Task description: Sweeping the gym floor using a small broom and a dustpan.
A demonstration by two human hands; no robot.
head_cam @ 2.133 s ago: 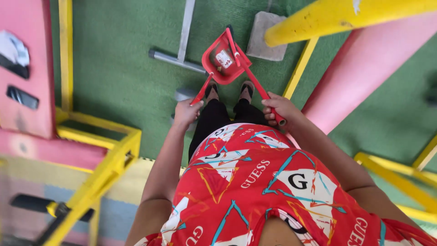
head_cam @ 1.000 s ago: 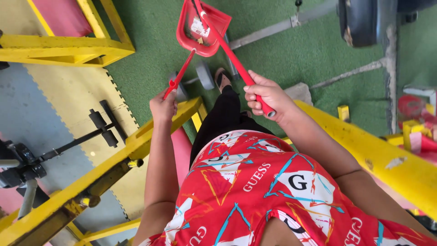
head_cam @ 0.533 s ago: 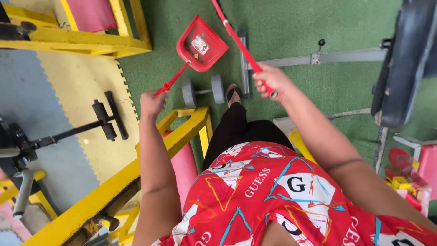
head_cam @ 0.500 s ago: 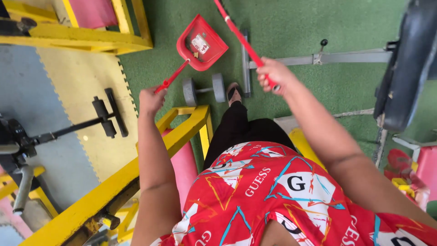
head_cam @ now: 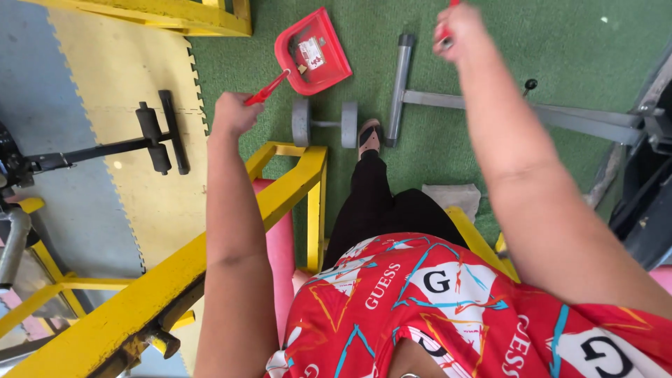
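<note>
Keep left hand (head_cam: 234, 114) clamped on red dustpan (head_cam: 313, 50) handle, pan at upper centre above dumbbell (head_cam: 325, 124); keep right hand (head_cam: 458, 31), closed on red stick at top edge, steady; hold pan level

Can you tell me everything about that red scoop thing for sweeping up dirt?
The red dustpan looks like shiny plastic. It has a flat, wide tray with raised walls on three sides and a thin red handle running down to the left hand, which grips the handle's end. The pan hangs above the green floor, tray tilted up toward the camera. A white label and a few small bits sit inside it. A small grey dumbbell lies just below it.
</note>
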